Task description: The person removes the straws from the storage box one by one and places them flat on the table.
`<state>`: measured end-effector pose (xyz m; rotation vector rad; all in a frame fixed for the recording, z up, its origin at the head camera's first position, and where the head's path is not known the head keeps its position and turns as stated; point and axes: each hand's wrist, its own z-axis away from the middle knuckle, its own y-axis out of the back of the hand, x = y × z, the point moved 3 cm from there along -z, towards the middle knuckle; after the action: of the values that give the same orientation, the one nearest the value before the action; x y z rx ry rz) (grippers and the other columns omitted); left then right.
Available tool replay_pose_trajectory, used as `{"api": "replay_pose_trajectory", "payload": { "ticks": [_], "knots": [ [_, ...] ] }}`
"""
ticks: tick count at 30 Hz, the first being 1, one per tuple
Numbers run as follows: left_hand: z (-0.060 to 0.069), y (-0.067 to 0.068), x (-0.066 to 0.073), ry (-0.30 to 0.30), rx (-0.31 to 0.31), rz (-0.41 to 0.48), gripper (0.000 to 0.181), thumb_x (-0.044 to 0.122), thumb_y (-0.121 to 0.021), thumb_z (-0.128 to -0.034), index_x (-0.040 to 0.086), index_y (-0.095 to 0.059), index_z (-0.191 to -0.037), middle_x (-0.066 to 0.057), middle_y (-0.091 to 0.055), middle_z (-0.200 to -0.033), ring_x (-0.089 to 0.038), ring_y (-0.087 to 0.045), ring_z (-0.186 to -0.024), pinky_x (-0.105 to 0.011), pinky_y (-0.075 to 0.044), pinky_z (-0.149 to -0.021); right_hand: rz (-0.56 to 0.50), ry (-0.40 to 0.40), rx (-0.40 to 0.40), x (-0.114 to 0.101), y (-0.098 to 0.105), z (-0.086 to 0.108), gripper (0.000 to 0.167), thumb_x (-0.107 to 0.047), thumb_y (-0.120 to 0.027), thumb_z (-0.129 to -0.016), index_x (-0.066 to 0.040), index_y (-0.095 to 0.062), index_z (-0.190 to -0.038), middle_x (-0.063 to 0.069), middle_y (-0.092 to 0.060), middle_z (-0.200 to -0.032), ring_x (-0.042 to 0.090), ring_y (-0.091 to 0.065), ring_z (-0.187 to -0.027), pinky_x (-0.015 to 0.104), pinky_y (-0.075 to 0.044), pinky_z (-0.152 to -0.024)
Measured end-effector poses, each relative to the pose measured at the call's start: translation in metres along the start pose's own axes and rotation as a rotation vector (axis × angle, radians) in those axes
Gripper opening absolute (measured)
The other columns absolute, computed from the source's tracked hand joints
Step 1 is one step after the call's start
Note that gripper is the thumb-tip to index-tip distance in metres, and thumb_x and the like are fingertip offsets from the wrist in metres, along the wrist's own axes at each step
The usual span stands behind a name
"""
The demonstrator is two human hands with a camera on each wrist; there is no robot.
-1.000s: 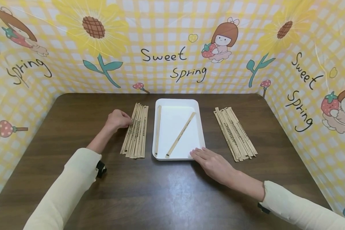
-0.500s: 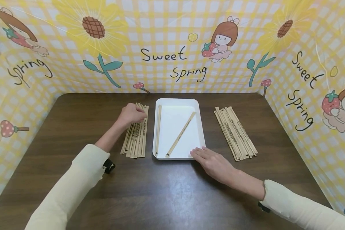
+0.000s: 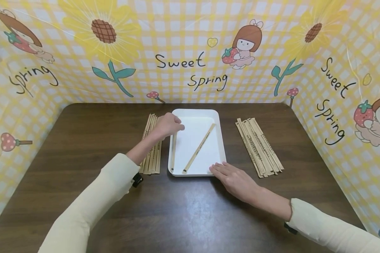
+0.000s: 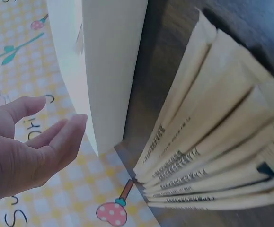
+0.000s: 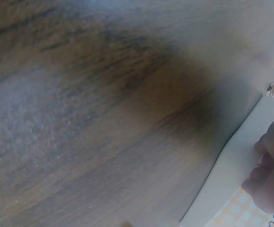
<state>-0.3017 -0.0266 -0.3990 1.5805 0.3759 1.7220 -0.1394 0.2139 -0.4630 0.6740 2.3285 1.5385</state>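
Observation:
My left hand (image 3: 166, 125) hovers over the far left part of a white tray (image 3: 193, 131). In the left wrist view its thumb and bent fingers stand apart, with nothing between them. Two slim brown paper-wrapped sticks lie in the tray: a left stick (image 3: 173, 153) along the left wall, its far end hidden by the hand, and a slanting stick (image 3: 198, 149) to the right. My right hand (image 3: 235, 181) rests its extended fingers on the tray's near right corner. Beneath the left forearm lies a left bundle (image 3: 152, 160) of similar wrapped sticks, partly covered.
A right bundle (image 3: 259, 147) of several wrapped sticks lies slanted right of the tray. Everything stands on a dark wooden table (image 3: 183, 214). A yellow checked cloth (image 3: 183, 31) with printed flowers walls off the back and both sides.
My left hand has moved right from the left bundle's outer side, across it, to above the tray. My right hand and the sticks in the tray stay in place.

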Motion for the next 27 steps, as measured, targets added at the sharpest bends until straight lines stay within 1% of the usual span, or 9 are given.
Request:
{"api": "replay_pose_trajectory", "payload": {
  "ticks": [1, 2, 3, 4, 6, 7, 8, 18, 27],
  "knots": [
    [-0.002, -0.003, 0.001, 0.010, -0.005, -0.009, 0.037, 0.017, -0.065, -0.0924, -0.006, -0.067, -0.121, -0.019, -0.061, -0.130, -0.033, -0.061, -0.107, -0.042, -0.055, -0.087, 0.000, 0.000, 0.002, 0.000, 0.000, 0.000, 0.047, 0.010, -0.069, -0.076, 0.011, -0.063, -0.123, 0.022, -0.067, -0.120, 0.031, -0.065, -0.112, 0.048, -0.049, -0.101],
    [-0.004, -0.006, 0.002, 0.017, -0.011, -0.016, 0.030, 0.017, -0.065, -0.0923, -0.006, -0.070, -0.111, -0.017, -0.067, -0.116, -0.029, -0.064, -0.095, -0.038, -0.057, -0.079, 0.003, 0.000, 0.004, 0.000, 0.000, 0.000, 0.047, 0.010, -0.070, -0.076, 0.011, -0.063, -0.122, 0.022, -0.067, -0.120, 0.031, -0.065, -0.112, 0.048, -0.049, -0.101],
    [-0.006, -0.009, 0.003, 0.021, -0.014, -0.021, 0.022, 0.016, -0.065, -0.0921, -0.004, -0.072, -0.096, -0.014, -0.069, -0.099, -0.023, -0.063, -0.079, -0.032, -0.055, -0.068, 0.006, -0.001, 0.005, 0.000, 0.000, 0.000, 0.047, 0.010, -0.070, -0.076, 0.011, -0.063, -0.122, 0.022, -0.067, -0.120, 0.031, -0.065, -0.112, 0.048, -0.049, -0.101],
    [-0.007, -0.012, 0.004, 0.019, -0.019, -0.021, 0.021, 0.016, -0.065, -0.0918, -0.002, -0.070, -0.080, -0.009, -0.066, -0.082, -0.017, -0.057, -0.064, -0.027, -0.050, -0.058, 0.008, -0.002, 0.004, -0.001, 0.000, 0.000, 0.047, 0.010, -0.071, -0.076, 0.011, -0.063, -0.122, 0.022, -0.067, -0.120, 0.031, -0.065, -0.112, 0.048, -0.049, -0.101],
    [-0.010, -0.019, 0.007, 0.024, -0.014, -0.024, 0.037, 0.015, -0.065, -0.0909, 0.007, -0.053, -0.057, 0.001, -0.047, -0.056, -0.011, -0.035, -0.047, -0.022, -0.032, -0.045, 0.010, -0.004, 0.002, -0.001, 0.001, 0.001, 0.047, 0.010, -0.070, -0.076, 0.010, -0.063, -0.122, 0.021, -0.067, -0.120, 0.031, -0.065, -0.112, 0.047, -0.048, -0.102],
    [-0.011, -0.022, 0.008, 0.025, -0.013, -0.032, 0.044, 0.014, -0.065, -0.0904, 0.011, -0.043, -0.052, 0.004, -0.035, -0.051, -0.009, -0.024, -0.045, -0.022, -0.023, -0.044, 0.011, -0.005, 0.001, -0.001, 0.001, 0.001, 0.047, 0.010, -0.070, -0.076, 0.010, -0.063, -0.122, 0.021, -0.067, -0.120, 0.031, -0.065, -0.113, 0.047, -0.048, -0.102],
    [-0.012, -0.024, 0.009, 0.025, -0.015, -0.038, 0.049, 0.014, -0.064, -0.0902, 0.014, -0.034, -0.051, 0.005, -0.027, -0.047, -0.008, -0.020, -0.043, -0.022, -0.019, -0.043, 0.010, -0.006, 0.000, 0.000, 0.001, 0.001, 0.047, 0.010, -0.069, -0.076, 0.010, -0.063, -0.123, 0.021, -0.067, -0.120, 0.031, -0.065, -0.113, 0.047, -0.048, -0.102],
    [-0.020, -0.037, 0.009, 0.028, 0.003, -0.140, 0.050, 0.016, -0.063, -0.0898, 0.014, -0.034, -0.049, 0.005, -0.027, -0.046, -0.007, -0.020, -0.043, -0.022, -0.018, -0.044, 0.019, 0.001, 0.009, 0.000, 0.001, 0.000, 0.047, 0.011, -0.071, -0.075, 0.010, -0.063, -0.122, 0.022, -0.067, -0.119, 0.031, -0.066, -0.111, 0.047, -0.050, -0.100],
    [-0.023, -0.044, 0.004, 0.062, 0.003, -0.111, 0.051, 0.017, -0.059, -0.0927, 0.014, -0.035, -0.048, 0.005, -0.027, -0.045, -0.007, -0.020, -0.042, -0.021, -0.017, -0.042, 0.002, 0.003, 0.005, 0.000, 0.000, 0.000, 0.047, 0.011, -0.068, -0.076, 0.010, -0.063, -0.122, 0.022, -0.067, -0.120, 0.031, -0.065, -0.112, 0.047, -0.049, -0.101]
  ]
}}
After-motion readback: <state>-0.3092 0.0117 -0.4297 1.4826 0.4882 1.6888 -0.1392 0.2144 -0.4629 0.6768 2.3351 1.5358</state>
